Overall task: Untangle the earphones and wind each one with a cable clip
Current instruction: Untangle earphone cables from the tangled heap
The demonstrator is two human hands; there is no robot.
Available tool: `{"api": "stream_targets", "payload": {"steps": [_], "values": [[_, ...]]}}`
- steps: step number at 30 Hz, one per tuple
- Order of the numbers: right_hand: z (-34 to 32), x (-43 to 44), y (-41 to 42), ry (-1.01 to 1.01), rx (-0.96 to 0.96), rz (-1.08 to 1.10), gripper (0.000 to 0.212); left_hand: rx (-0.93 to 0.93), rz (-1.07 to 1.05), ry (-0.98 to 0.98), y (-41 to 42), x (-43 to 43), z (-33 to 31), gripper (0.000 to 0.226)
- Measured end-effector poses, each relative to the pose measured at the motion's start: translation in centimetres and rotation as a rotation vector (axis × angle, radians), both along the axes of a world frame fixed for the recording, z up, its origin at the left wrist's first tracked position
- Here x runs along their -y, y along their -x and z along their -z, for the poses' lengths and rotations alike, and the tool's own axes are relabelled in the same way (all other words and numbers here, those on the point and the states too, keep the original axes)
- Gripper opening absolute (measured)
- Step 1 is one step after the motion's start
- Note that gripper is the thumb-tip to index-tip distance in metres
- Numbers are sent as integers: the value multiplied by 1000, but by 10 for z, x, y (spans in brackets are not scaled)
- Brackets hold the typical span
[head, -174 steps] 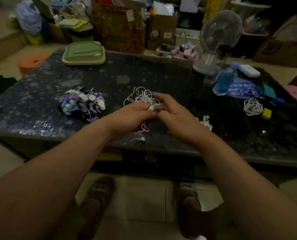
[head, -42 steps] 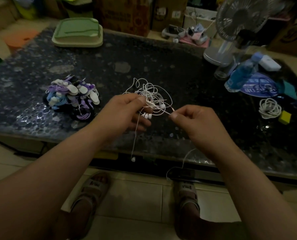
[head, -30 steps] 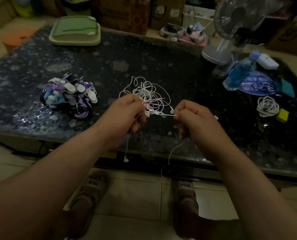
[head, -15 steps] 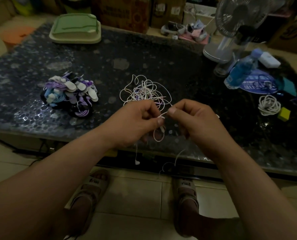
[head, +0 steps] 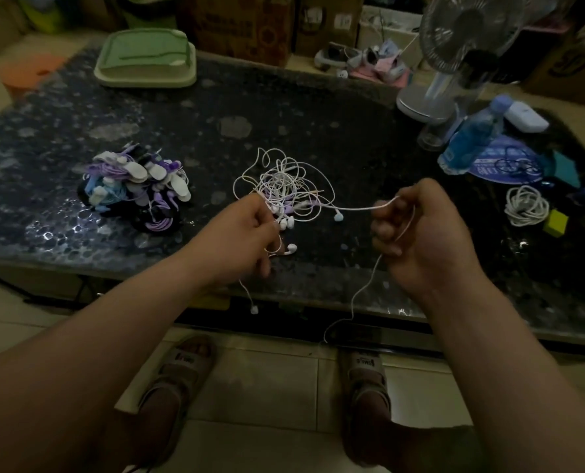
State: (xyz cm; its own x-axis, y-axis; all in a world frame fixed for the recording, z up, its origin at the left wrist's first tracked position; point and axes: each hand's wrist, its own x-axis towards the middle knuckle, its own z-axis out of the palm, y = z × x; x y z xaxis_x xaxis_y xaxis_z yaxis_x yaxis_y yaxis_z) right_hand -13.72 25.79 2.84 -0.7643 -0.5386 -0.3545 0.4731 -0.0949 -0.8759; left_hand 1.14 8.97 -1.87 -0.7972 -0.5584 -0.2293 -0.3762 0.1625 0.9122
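Since a moment ago the two have drawn apart: the right grip (head: 420,233) pinches one white cord (head: 362,208), stretched taut and level leftward to the earphone tangle (head: 284,182) over the desk (head: 318,114), whose near edge the left grip (head: 239,233) clutches. Further pulling should run rightward along that line.
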Motion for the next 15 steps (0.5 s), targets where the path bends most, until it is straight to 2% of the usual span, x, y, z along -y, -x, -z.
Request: {"api": "stream_targets", "payload": {"steps": [4, 8, 9, 11, 13, 15], "values": [[-2, 3, -8, 66, -21, -67, 23, -21, -27, -118, 4, -5, -5, 10], [1, 5, -13, 60, -18, -247, 32, -143, -55, -380, 8, -6, -9, 14], [5, 6, -13, -20, -66, -308, 34, -177, -70, -427, 8, -4, -9, 16], [14, 7, -16, -304, -255, -440, 32, -226, -92, -448, 7, 1, -10, 18], [24, 7, -21, -567, -409, -528, 25, -227, -60, -390, 6, 4, -11, 17], [29, 9, -24, -689, -518, -529, 26, -206, -9, -323, 5, 3, -12, 15]]}}
